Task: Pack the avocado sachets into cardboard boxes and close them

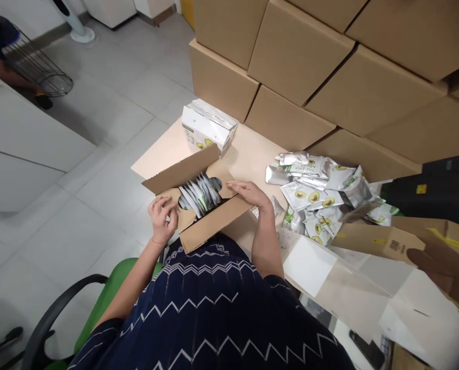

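Open cardboard box [204, 226], full of upright foil pouches [200, 195], overhangs the table [248, 149] at its near-left edge. The left hand [163, 218] is curled, pinching the left wall. The right hand [250, 192] lies flat and open on the right flap. Likely light with bendy card, so grip the walls, not the flaps.

We hold our left grip [163, 218] low, its fingers curled in toward the palm, the wrist bent and the bare forearm slanting back to our body. Our right grip [248, 192] lies flatter, fingers stretched out leftward and together, its forearm bare and nearly upright in view.
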A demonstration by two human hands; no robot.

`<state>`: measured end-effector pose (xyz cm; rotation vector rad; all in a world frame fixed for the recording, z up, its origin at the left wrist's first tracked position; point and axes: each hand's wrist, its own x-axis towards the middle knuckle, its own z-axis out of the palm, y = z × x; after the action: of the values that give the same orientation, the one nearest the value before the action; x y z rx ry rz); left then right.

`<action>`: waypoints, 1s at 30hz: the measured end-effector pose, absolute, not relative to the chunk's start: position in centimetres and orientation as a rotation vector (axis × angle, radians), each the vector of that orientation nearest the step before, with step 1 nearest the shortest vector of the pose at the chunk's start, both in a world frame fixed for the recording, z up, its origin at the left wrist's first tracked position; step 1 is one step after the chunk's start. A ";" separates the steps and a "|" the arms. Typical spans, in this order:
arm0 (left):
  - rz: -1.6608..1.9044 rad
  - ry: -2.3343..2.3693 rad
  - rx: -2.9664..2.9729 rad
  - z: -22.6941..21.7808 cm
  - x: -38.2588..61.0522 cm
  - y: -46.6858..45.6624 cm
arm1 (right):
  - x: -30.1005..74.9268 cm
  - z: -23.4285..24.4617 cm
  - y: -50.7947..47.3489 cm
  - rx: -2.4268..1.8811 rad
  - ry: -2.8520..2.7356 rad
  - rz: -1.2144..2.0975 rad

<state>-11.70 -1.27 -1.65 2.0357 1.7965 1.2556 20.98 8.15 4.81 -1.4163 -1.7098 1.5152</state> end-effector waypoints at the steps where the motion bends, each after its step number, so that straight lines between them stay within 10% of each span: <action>1: 1.308 1.861 1.985 -1.9 -12.1 -0.9 | 20.8 4.7 7.7 -1.430 -1.700 1.493; 17: 1.194 1.466 1.899 -0.9 -17.4 7.3 | 21.8 3.7 -0.8 -1.488 -1.209 1.350; 30: 0.374 1.165 2.252 1.4 -21.0 4.8 | 17.5 3.6 3.4 -1.705 -1.367 1.061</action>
<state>-21.01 4.81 1.40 2.2523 1.1654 0.3742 17.51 3.38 3.63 -1.7046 -1.3671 1.0614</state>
